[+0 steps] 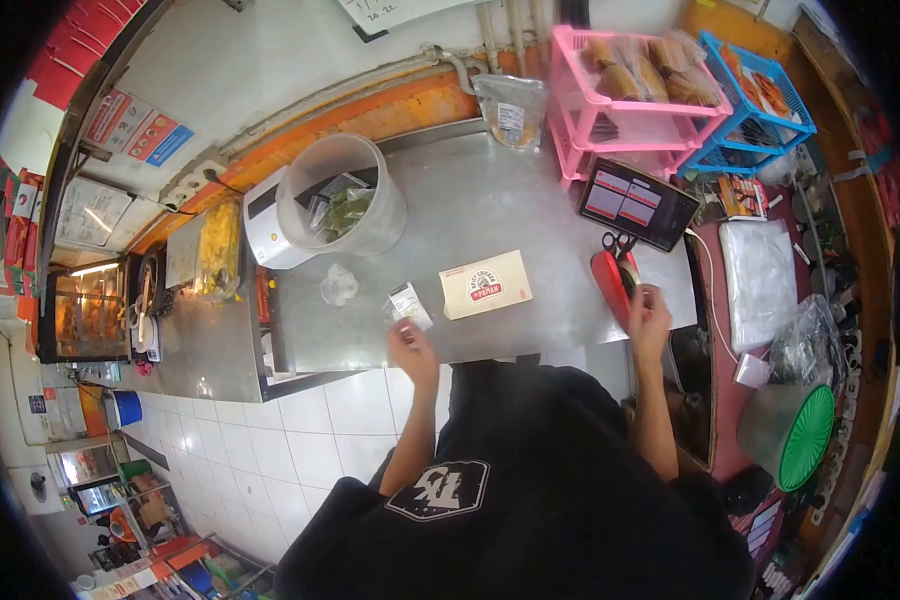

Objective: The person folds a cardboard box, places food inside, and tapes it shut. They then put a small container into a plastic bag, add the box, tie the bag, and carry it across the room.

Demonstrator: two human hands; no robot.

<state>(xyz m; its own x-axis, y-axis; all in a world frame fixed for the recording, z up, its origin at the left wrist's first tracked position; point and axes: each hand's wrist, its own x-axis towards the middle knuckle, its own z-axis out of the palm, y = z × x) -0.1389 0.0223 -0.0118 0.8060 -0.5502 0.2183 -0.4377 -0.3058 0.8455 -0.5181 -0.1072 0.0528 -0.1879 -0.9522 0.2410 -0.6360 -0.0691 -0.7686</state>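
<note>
My left hand (412,350) is closed at the lower edge of a small clear packet (408,304) with a white printed label, near the counter's front edge. To its right a cream paper pouch (486,286) with a red-and-black chicken logo lies flat. My right hand (650,314) has its fingers pinched together at the tape on a red tape dispenser (610,285); the fingers partly cover the contact. Black-handled scissors (618,243) stand at the dispenser's far end. A crumpled clear plastic bag (339,285) lies left of the packet.
On the steel counter (440,190) stand a translucent tub (385,210) holding small green packets, a white appliance (268,232) and a tablet (638,203). Pink (570,110) and blue (800,130) racks stand at the back right. A silver pouch (511,112) leans against the wall.
</note>
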